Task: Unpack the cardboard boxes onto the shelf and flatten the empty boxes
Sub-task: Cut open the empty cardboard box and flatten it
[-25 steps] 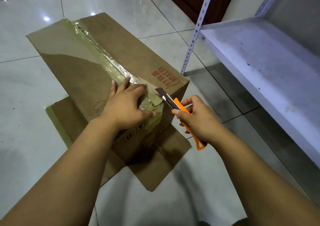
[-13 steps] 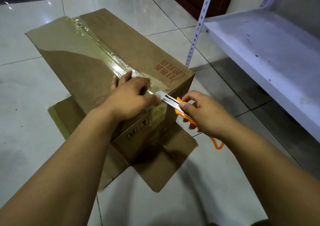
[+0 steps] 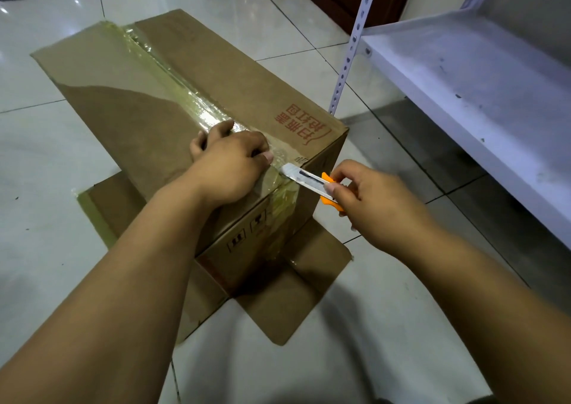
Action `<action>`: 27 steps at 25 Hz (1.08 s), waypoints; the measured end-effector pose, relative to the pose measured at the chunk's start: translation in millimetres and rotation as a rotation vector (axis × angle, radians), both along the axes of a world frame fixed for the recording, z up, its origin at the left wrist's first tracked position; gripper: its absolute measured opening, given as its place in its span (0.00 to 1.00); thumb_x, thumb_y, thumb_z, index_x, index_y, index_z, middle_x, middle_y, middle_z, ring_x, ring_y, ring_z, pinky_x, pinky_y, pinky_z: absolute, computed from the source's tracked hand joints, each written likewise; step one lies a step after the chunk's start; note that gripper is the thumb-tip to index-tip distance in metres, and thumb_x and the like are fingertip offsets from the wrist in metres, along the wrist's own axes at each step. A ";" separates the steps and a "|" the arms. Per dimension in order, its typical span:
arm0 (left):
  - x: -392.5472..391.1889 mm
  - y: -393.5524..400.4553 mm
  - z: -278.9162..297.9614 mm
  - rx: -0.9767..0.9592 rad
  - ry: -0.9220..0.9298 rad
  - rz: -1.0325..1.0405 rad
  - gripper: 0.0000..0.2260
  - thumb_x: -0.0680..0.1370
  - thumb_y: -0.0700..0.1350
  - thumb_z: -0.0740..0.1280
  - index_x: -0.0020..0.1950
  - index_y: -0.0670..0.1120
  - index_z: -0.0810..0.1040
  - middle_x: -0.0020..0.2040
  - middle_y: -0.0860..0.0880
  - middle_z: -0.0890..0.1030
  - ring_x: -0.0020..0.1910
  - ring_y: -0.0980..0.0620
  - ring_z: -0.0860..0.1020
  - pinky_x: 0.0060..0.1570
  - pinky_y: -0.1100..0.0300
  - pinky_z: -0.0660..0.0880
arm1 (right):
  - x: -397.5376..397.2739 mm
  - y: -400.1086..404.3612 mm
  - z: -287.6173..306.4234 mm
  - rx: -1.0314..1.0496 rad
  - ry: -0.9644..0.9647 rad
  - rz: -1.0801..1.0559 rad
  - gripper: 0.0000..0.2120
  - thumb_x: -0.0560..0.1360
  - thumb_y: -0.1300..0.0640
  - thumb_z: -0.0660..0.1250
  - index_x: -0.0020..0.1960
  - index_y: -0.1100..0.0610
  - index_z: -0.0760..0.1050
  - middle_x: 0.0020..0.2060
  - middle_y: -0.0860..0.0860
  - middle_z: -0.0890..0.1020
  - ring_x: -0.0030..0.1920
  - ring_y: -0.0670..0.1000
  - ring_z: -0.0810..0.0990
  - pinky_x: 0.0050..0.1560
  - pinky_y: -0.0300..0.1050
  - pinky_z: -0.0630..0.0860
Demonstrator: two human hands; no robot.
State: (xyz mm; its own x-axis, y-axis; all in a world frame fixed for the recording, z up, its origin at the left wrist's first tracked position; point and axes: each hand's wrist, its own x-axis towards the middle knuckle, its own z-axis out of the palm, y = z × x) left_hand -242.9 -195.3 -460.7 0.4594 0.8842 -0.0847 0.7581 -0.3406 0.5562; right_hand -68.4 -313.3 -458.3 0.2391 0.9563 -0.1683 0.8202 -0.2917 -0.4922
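Tape is what I'm cutting: the brown cardboard box [image 3: 191,144] sits on the tiled floor [image 3: 46,212] at centre frame, its clear tape seam [image 3: 185,94] unopened. My right hand [image 3: 374,202] pinches the orange utility knife [image 3: 312,182], blade tip at the near top edge. My left hand [image 3: 228,168] presses curled on the lid just beside the blade; a slip could nick its thumb. The white metal shelf [image 3: 482,94] waits at upper right.
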 end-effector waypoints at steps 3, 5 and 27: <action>-0.3 0.1 0.8 -0.020 0.014 -0.012 0.09 0.82 0.50 0.58 0.54 0.50 0.77 0.54 0.58 0.68 0.76 0.55 0.49 0.70 0.51 0.39 | -7.9 2.1 3.4 0.012 -0.140 0.051 0.07 0.81 0.44 0.56 0.54 0.44 0.69 0.42 0.49 0.80 0.41 0.53 0.77 0.38 0.48 0.76; -0.4 -0.3 1.6 -0.029 0.022 -0.008 0.09 0.82 0.50 0.58 0.55 0.50 0.77 0.55 0.58 0.68 0.76 0.55 0.49 0.70 0.51 0.39 | -10.0 4.7 3.8 0.021 -0.159 0.069 0.08 0.81 0.44 0.56 0.55 0.45 0.70 0.42 0.49 0.80 0.41 0.53 0.77 0.38 0.48 0.75; 2.1 -3.7 6.7 -0.026 -0.128 0.068 0.11 0.81 0.51 0.60 0.58 0.51 0.79 0.44 0.69 0.62 0.71 0.59 0.52 0.68 0.57 0.44 | -21.4 -13.4 -0.3 -0.096 0.392 0.010 0.07 0.79 0.47 0.61 0.49 0.48 0.75 0.38 0.50 0.81 0.32 0.48 0.81 0.29 0.36 0.76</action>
State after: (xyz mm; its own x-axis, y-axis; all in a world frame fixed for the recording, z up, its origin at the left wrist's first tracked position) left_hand -240.7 -199.0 -454.0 0.4069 0.9119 -0.0526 0.7010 -0.2749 0.6580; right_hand -89.8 -326.7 -458.6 0.1302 0.9338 -0.3334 0.5788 -0.3446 -0.7391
